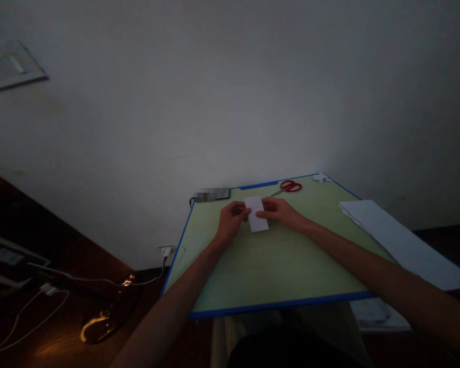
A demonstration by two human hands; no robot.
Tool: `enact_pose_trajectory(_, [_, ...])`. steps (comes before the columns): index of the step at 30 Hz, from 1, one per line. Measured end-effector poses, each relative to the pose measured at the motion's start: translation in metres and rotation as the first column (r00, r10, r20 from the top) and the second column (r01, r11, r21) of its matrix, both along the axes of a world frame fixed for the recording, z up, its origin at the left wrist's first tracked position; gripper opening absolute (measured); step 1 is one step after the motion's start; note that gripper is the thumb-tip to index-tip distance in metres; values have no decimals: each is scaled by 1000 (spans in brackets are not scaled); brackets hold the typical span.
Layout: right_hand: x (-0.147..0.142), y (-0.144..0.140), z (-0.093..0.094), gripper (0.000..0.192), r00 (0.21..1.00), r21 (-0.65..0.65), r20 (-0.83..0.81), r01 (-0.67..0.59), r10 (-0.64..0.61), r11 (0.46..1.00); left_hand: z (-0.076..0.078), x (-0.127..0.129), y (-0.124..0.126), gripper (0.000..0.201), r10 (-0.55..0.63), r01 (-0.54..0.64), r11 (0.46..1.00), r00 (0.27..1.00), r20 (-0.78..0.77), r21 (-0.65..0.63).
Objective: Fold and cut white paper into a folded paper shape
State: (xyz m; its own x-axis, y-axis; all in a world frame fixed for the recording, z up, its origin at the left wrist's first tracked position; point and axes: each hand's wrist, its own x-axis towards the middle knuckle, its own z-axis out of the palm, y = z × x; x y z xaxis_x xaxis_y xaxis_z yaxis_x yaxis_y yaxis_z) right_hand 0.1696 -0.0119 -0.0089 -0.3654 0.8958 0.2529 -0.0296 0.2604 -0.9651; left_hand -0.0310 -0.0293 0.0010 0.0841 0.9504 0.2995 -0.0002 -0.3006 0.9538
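Note:
Above the pale green tabletop (276,266) I hold a small white rectangle of paper (257,221) between both hands. My left hand (232,219) pinches its left edge, with the thumb on the near face. On the right edge, my right hand (279,210) is closed the same way, its thumb lying across the front and its fingers behind. Just beyond my right hand lies a pair of scissors (290,187) with red handles; its blades point left toward the paper.
A dark flat device (223,193) lies at the table's back left corner. White paper scraps (321,178) sit at the back right. Large white sheets (402,240) overlap the right edge. Behind the table rises a wall (230,102); a plug (166,251) and cables are at left.

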Motion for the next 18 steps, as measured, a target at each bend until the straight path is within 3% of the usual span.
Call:
enact_pose_trajectory(2, [-2, -2, 1, 39, 999, -39, -21, -41, 40, 998, 3, 1, -3, 39, 15, -15, 1000, 999, 30, -11])
enact_pose_trajectory(6, [-2, -3, 2, 40, 997, -9, -34, 67, -68, 998, 4, 3, -8, 45, -47, 43, 996, 997, -57, -76])
enact_pose_trajectory(10, [-4, -4, 5, 41, 994, 12, -4, 109, -109, 994, 4, 2, -9, 49, -26, 24, 1000, 988, -151, -15])
enact_pose_trajectory(14, [-7, -11, 10, 43, 995, 32, -41, 89, -88, 996, 1, 0, -7, 49, -2, 4, 1000, 986, -166, 12])
enact_pose_trajectory(18, [-11, -19, 14, 38, 998, 38, -65, 26, -24, 999, -4, -1, -5, 48, 14, -16, 1000, 996, -84, -26])
